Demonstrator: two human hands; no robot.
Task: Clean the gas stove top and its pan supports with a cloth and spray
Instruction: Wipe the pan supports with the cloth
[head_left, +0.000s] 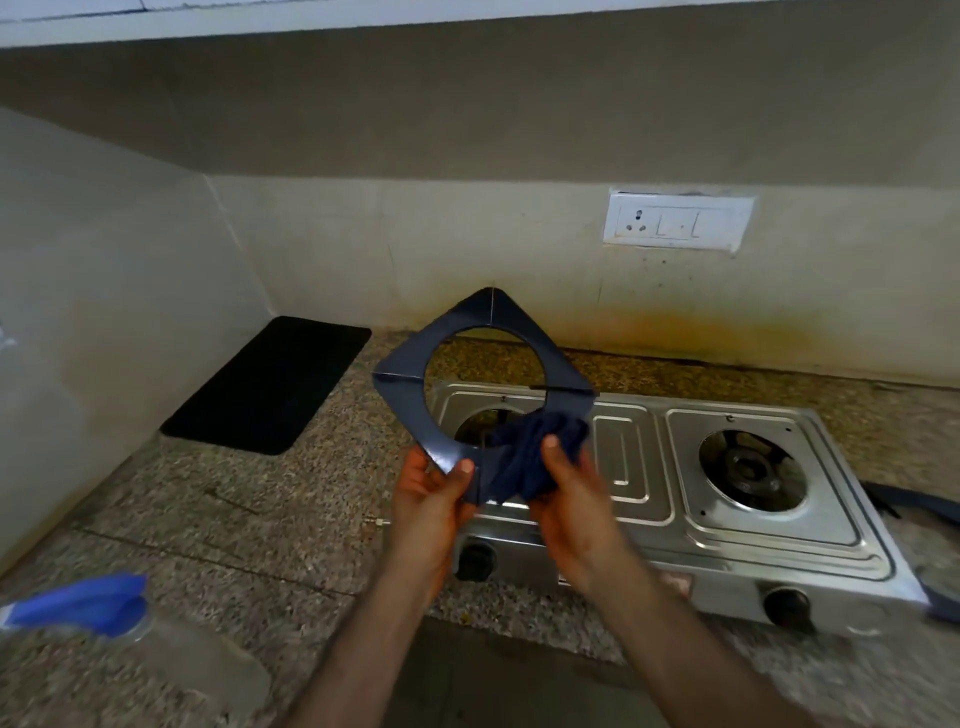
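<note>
1. Right now the left hand (434, 483) grips the near corner of a dark blue square metal pan support with a round hole (402, 382), thumb on top and fingers curled beneath, holding it tilted up in the air over the left side of the stove.
2. Over on the other side, the right hand (569, 499) clutches a bunched dark blue cloth (524, 457), thumb pressed on top, and the cloth sits against the lower right edge of that pan support.
3. Below them, the two-burner stainless steel gas stove (753, 525) rests on the speckled granite tabletop (291, 519); its left burner opening shows partly through the ring's hole, and the right burner (750, 470) lies bare with no support on it.
4. Two black knobs (475, 561) face forward on the stove's front panel.
5. Far right, a second dark blue piece (904, 501) lies on the tabletop just beside the stove; it is cut off by the frame, so I cannot tell what it is.
6. Near left, a clear spray bottle with a blue trigger head (83, 603) lies blurred on the tabletop, well apart from the stove.
7. At the back left, a black rectangular mat (270, 384) lies flat by the tiled wall, and a white switch-and-socket plate (678, 221) sits on the wall above the stove.
</note>
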